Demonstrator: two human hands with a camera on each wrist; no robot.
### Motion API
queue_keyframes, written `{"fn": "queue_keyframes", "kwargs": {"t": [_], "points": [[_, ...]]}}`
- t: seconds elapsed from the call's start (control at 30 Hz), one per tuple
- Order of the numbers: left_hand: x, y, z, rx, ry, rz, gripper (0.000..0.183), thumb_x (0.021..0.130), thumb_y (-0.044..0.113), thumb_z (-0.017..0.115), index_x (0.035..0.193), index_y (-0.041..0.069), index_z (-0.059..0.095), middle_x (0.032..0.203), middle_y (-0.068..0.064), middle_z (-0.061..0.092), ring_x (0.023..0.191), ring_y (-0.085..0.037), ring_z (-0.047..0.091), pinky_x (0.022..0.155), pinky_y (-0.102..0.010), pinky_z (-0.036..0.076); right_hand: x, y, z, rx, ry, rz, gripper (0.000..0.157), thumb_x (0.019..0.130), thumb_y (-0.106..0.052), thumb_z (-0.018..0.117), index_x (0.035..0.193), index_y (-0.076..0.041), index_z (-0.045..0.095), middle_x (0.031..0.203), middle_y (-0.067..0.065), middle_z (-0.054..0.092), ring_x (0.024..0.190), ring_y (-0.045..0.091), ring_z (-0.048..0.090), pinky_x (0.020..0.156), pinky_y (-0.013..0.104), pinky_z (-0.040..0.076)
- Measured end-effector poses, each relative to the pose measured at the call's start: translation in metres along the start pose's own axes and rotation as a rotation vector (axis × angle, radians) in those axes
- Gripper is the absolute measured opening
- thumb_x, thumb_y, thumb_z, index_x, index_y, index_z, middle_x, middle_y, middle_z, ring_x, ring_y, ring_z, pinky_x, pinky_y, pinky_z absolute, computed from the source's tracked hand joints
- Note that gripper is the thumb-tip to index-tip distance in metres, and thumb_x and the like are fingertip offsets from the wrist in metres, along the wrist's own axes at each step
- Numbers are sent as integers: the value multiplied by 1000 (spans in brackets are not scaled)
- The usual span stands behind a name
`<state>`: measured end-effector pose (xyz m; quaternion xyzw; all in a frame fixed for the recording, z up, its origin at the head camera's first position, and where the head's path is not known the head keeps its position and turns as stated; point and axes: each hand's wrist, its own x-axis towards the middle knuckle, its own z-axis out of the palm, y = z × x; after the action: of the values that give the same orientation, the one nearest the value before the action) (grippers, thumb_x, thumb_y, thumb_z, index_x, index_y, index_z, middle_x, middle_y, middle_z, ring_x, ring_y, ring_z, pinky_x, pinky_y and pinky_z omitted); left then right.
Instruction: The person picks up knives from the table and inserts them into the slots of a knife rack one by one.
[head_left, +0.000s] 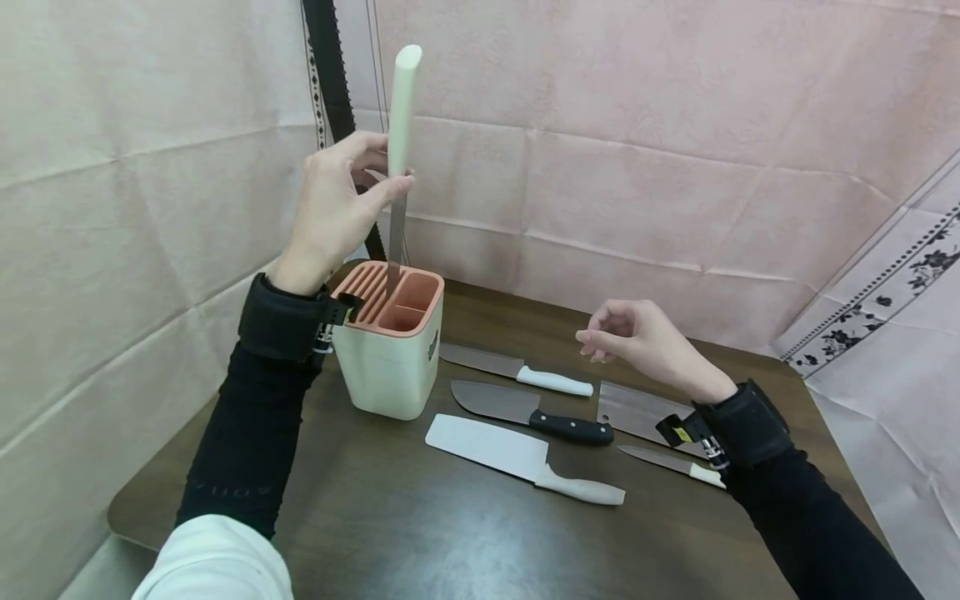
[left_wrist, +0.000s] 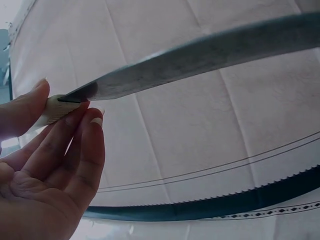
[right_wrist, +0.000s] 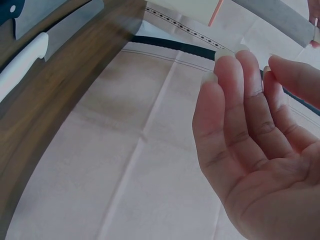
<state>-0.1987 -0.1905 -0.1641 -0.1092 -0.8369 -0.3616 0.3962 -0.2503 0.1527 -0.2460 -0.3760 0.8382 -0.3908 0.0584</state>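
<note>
My left hand (head_left: 337, 196) pinches a knife by the lower end of its pale green handle (head_left: 402, 108), thumb on one side and fingers on the other. The knife stands nearly upright, blade (head_left: 397, 233) down, and its lower end meets the slotted top of a pale green knife holder (head_left: 386, 375) with an orange-pink lid. In the left wrist view the bare blade (left_wrist: 200, 57) runs off to the right from my fingers. My right hand (head_left: 637, 342) hovers with loosely bent fingers above the cleaver (head_left: 648, 414), holding nothing; its palm shows in the right wrist view.
On the brown table (head_left: 360, 517) lie a white-handled knife (head_left: 555, 382), a black-handled knife (head_left: 572, 427), a white-bladed knife (head_left: 487, 446) and a small paring knife (head_left: 656, 457). Cloth-covered walls (head_left: 637, 167) stand behind and at the left.
</note>
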Motion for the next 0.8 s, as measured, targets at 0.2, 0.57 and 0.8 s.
{"fn": "queue_keyframes", "kwargs": {"t": [0.2, 0.57, 0.8], "points": [[-1, -13, 4, 1, -26, -39, 32, 83, 14, 68, 112, 2, 63, 96, -15, 73, 81, -14, 61, 69, -22, 45, -4, 2, -2, -4, -2, 10, 14, 88, -13, 62, 86, 1, 61, 78, 14, 69, 65, 18, 63, 59, 26, 57], [-4, -37, 13, 56, -184, -131, 34, 83, 11, 67, 113, -3, 57, 99, -21, 70, 81, -24, 59, 71, -32, 45, -8, 19, -4, -3, -21, 25, 21, 88, -22, 62, 89, -1, 61, 80, 14, 69, 68, 18, 64, 62, 27, 58], [-8, -50, 16, 90, -302, -224, 34, 81, 9, 69, 110, -4, 56, 101, -25, 68, 89, -30, 62, 77, -47, 52, -10, 22, -3, -11, -11, 57, 23, 88, -25, 62, 89, -3, 60, 80, 12, 70, 68, 19, 63, 62, 28, 57]]}}
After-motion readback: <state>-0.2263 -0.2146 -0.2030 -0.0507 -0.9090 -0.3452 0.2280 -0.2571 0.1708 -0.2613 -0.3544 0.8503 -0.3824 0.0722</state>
